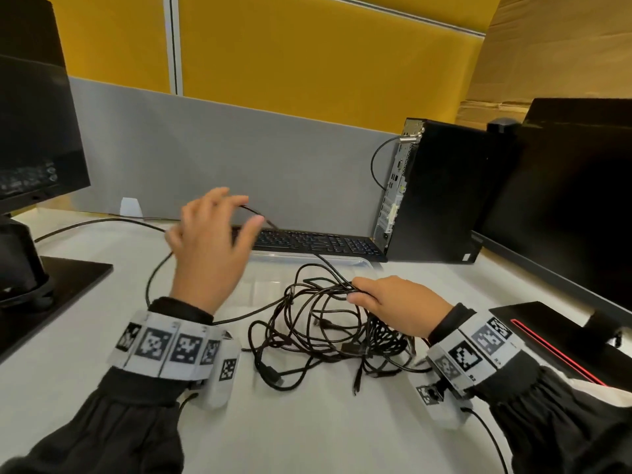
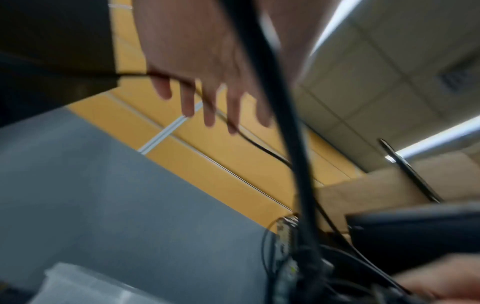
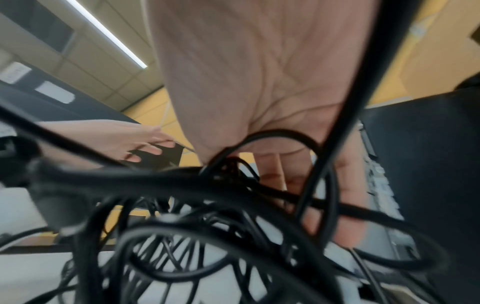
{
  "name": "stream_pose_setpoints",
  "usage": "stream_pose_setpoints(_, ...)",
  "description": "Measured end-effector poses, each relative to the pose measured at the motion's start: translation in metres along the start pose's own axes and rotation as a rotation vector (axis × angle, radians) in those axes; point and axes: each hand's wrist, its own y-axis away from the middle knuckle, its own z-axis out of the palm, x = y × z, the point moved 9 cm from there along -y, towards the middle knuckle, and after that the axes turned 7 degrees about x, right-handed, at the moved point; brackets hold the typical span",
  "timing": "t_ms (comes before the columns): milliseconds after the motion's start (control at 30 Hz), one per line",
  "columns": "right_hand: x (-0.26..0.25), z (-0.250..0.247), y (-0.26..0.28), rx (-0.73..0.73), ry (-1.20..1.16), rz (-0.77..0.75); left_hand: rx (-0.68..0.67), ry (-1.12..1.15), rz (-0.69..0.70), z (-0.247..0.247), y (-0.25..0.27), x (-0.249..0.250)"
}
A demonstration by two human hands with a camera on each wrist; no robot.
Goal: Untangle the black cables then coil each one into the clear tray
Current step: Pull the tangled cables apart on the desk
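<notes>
- Left hand [image 1: 210,254] is hovering raised over the surface [image 1: 85,354], fingers spread wide; one black cable strand [image 1: 160,268] is running over its fingers, draped rather than gripped, then trailing in a big loop off to the left and back to the pile.
- Right hand [image 1: 400,304] is lying low on the cable tangle [image 1: 328,323], thumb and fingers curling round a bunch of strands near the top of the pile; wrist view is showing cables crossing the palm.
- Tangle is sitting on the surface in front of the person, just on the near side of the clear tray [image 1: 342,263]; some loops seem to be overlapping the tray's near edge, can't tell for sure since the tray is see-through.
- Tray is lying between the tangle and the keyboard [image 1: 318,242]; no coiled cable in it yet, so task looks early.
- Risks, imo: the draped strand is sliding off the open left hand if lifted w/o a proper pinch; pulling hard while the right hand is clamping several strands at once is prob tightening knots instead of freeing them.
- Also a plug end [image 1: 275,374] could be snagging inside a loop; a sharp tug may be dragging the light tray or bumping the keyboard.
- Cables are thin, black, matte, several of them, w/ connectors poking out at the near side; loops are loose and springy-looking, not tightly knotted.
</notes>
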Motion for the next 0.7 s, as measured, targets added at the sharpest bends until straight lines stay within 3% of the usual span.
stream_pose_setpoints(100,-0.012,-0.008,-0.002,0.055,0.127,-0.026,-0.305,-0.080,0.204,0.036,0.023,0.034)
stream_pose_setpoints(200,-0.027,-0.015,0.001,0.133,0.220,-0.083,-0.479,-0.105,0.342,0.058,0.045,0.053)
stream_pose_setpoints(367,-0.037,-0.023,0.003,0.205,0.244,-0.123,-0.387,0.003,0.317,0.049,0.041,0.060)
stream_pose_setpoints(567,-0.039,-0.021,0.000,0.230,0.246,-0.142,-0.516,0.078,0.147,0.056,0.042,0.047)
stream_pose_setpoints(700,-0.041,-0.023,0.001,0.245,0.225,-0.152,-0.522,0.180,0.057,0.058,0.040,0.040)
